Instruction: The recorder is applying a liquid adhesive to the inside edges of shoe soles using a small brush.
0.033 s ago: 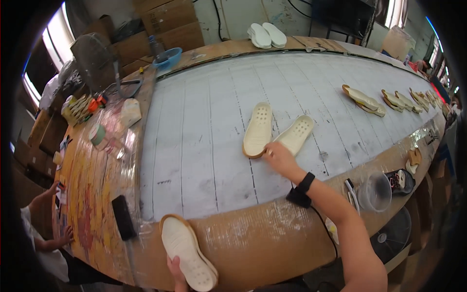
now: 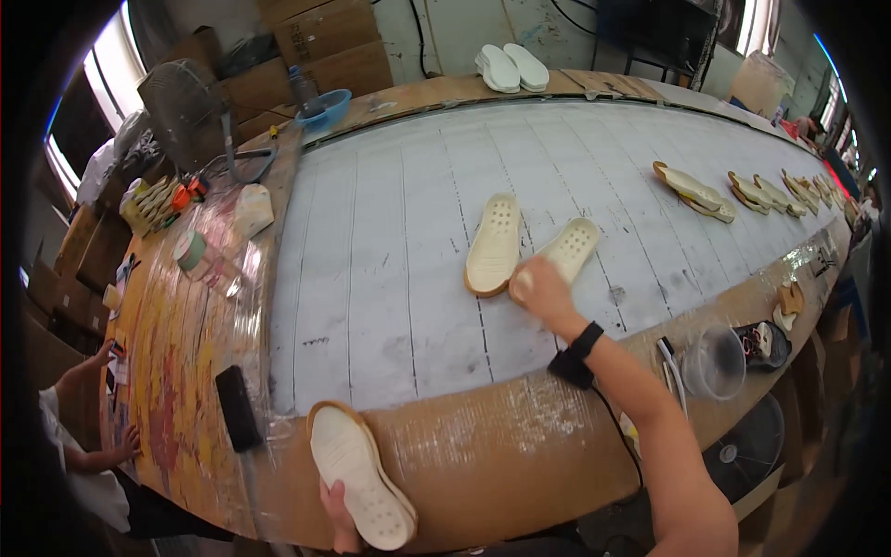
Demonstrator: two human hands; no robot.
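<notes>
At the near edge of the table, my left hand (image 2: 339,516) is closed on a cream shoe sole (image 2: 355,469) with a tan rim and small holes at its lower end. The thumb lies over its side; the other fingers are hidden beneath. Farther out, my right hand (image 2: 545,288), wearing a black wristband, is curled closed over the near end of another cream shoe sole (image 2: 574,243), covering it. Just left of that lies a matching tan-rimmed sole (image 2: 494,249), flat on the white sheet, its holed end pointing away.
More soles (image 2: 696,193) lie in a row at right; a white stack (image 2: 512,70) sits at the back. A black phone (image 2: 238,408), jar (image 2: 200,257), blue bowl (image 2: 325,110) and clear tub (image 2: 715,364) stand around. Another person's hand (image 2: 128,442) rests at far left.
My right hand has shifted slightly right, off the gap between the two soles and onto the right one's near end. My left hand and its sole have hardly moved.
</notes>
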